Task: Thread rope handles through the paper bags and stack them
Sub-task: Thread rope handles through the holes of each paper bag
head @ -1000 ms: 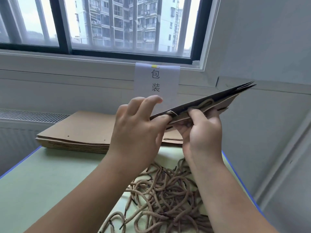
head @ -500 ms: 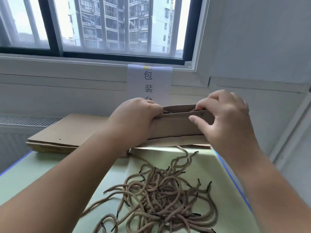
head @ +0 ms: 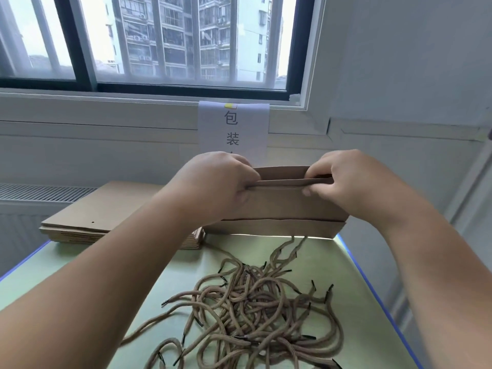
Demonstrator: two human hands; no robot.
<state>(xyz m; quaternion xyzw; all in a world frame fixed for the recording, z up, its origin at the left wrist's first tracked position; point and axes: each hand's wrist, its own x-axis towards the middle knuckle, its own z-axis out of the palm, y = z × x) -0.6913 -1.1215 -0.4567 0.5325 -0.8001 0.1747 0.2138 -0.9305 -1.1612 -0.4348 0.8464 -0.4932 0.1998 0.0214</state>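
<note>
Pinching paper bag (head: 282, 203) mouth at opposite ends with left hand (head: 221, 182), right hand (head: 343, 182); long axis crosswise over table (head: 332, 262) far edge; ropes (head: 253, 302) nearer.

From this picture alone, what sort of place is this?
Probably a packing workstation: stacked flat paper bags, a heap of rope handles, and a sign reading 包装 under the window.
</note>
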